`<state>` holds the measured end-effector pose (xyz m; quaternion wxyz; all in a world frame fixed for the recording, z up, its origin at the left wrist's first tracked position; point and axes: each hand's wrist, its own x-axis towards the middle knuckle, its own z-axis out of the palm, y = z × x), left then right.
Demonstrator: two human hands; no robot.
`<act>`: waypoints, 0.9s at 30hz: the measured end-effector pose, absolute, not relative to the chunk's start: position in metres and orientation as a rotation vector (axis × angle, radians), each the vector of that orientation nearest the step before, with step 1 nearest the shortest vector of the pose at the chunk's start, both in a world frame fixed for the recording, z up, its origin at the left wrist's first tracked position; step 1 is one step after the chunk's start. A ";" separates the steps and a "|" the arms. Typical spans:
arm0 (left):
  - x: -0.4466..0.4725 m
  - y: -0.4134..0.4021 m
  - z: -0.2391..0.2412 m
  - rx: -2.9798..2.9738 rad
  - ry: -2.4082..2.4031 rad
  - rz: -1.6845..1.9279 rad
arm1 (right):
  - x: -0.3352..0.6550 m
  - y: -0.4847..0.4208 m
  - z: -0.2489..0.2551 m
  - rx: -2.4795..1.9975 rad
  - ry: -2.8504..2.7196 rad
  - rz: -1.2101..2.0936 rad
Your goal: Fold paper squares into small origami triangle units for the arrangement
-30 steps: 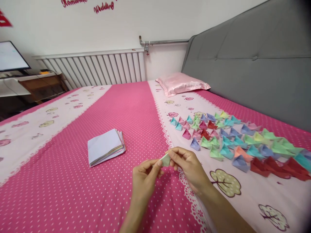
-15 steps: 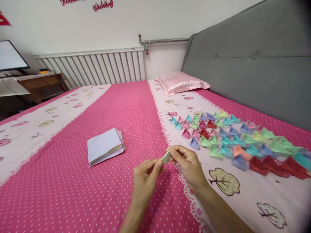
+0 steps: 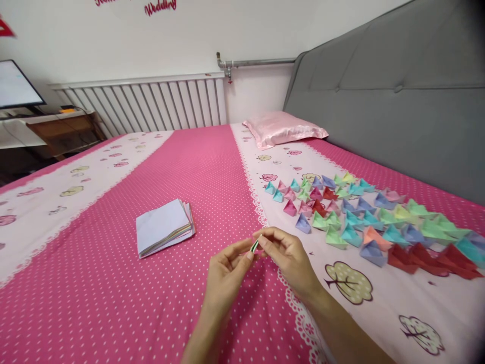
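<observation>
A small folded piece of light green paper (image 3: 255, 245) is held above the bed between both hands. My left hand (image 3: 228, 270) pinches its lower left end between thumb and fingers. At the upper right end, my right hand (image 3: 285, 255) grips it the same way. A narrow dark gap shows between the paper's edges, and the fingers cover most of the rest. To the right stand rows of folded paper boats (image 3: 351, 235) in green, blue, purple, pink, red, orange and yellow. A stack of paper sheets (image 3: 164, 226), lilac on top, lies to the left.
The bed's sheet (image 3: 197, 177) is pink with white dots and pale printed bands. A pink pillow (image 3: 282, 127) lies at the back, beside the grey headboard (image 3: 397, 106). Behind the bed are a radiator (image 3: 151, 105) and a pipe (image 3: 261, 62); a monitor (image 3: 17, 86) stands far left.
The green paper has turned between my fingers: earlier its flat side faced me, now its edges with a narrow gap do. My fingers have shifted slightly on it.
</observation>
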<state>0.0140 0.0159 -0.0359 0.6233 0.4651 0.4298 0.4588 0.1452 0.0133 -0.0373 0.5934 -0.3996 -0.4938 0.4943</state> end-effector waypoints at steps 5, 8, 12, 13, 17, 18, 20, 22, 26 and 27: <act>0.012 0.015 -0.037 1.085 0.976 0.991 | 0.145 0.011 -0.036 -0.969 -1.259 1.129; 0.013 0.014 -0.039 1.114 0.952 0.973 | 0.144 0.010 -0.036 -1.009 -1.310 1.112; 0.017 0.013 -0.039 1.146 0.917 1.008 | 0.142 0.011 -0.040 -1.046 -1.350 1.080; 0.018 0.013 -0.038 1.146 0.912 1.014 | 0.141 0.011 -0.040 -1.054 -1.361 1.059; 0.018 0.015 -0.039 1.120 0.945 1.048 | 0.138 0.010 -0.039 -1.083 -1.438 0.936; 0.018 0.015 -0.040 1.100 0.955 1.064 | 0.138 0.010 -0.038 -1.088 -1.463 0.899; 0.016 0.015 -0.042 1.040 0.949 1.088 | 0.138 0.009 -0.036 -1.092 -1.517 0.827; 0.014 0.014 -0.042 0.963 0.913 1.085 | 0.139 0.008 -0.035 -1.085 -1.573 0.764; 0.013 0.012 -0.038 0.814 0.819 1.057 | 0.140 0.008 -0.036 -1.065 -1.634 0.694; 0.013 0.012 -0.036 0.779 0.802 1.060 | 0.140 0.008 -0.037 -1.069 -1.639 0.683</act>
